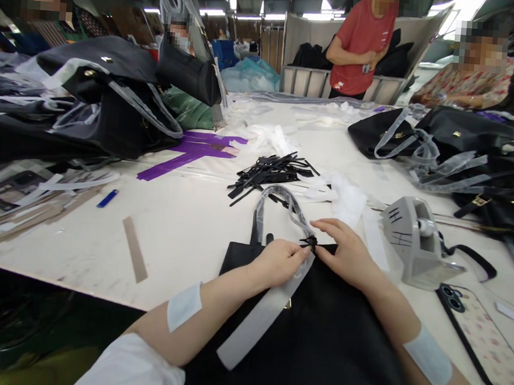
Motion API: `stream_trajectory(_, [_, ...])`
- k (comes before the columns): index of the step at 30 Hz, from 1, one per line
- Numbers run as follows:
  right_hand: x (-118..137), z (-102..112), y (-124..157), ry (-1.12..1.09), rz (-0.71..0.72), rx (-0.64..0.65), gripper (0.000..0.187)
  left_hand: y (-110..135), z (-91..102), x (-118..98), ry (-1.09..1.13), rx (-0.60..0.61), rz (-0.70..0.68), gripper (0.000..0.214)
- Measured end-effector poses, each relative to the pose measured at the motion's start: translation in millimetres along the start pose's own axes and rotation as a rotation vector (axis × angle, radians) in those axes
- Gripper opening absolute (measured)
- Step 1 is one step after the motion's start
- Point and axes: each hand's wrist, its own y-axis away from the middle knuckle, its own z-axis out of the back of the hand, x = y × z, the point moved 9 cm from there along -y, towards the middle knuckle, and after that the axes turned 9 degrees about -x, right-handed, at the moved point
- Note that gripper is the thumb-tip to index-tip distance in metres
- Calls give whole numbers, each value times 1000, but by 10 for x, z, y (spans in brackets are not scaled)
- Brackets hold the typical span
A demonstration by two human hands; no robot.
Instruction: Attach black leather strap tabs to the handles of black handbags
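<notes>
A black bag [329, 340] lies in front of me at the table's edge, its loop handle [287, 194] standing up in clear plastic wrap. My left hand [280, 262] is closed in a pinch at the handle's right base. From its fingertips a pale, translucent strip [258, 326] hangs down across the bag's front. My right hand [343, 253] meets it from the other side, thumb and fingers around a small black strap [310, 242] at the handle's base. Part of its fingers is hidden behind the strap. A small metal fitting [288, 303] shows beside the strip.
Loose black strips [274, 173] lie beyond the bag. A tape dispenser [413, 240] and a phone [485, 341] are on the right. Black bags are piled at left [112, 110] and right [461, 134]. Purple tape [198, 146] crosses the table [183, 228]. Several people are farther back.
</notes>
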Motion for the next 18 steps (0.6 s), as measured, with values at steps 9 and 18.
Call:
stream_trajectory(9, [-542, -300, 93, -407, -549, 207, 30, 8, 11, 19, -177, 79, 51, 47])
stream_trajectory(18, [-545, -453, 244, -717, -796, 291, 41, -11, 37, 50, -13, 34, 48, 48])
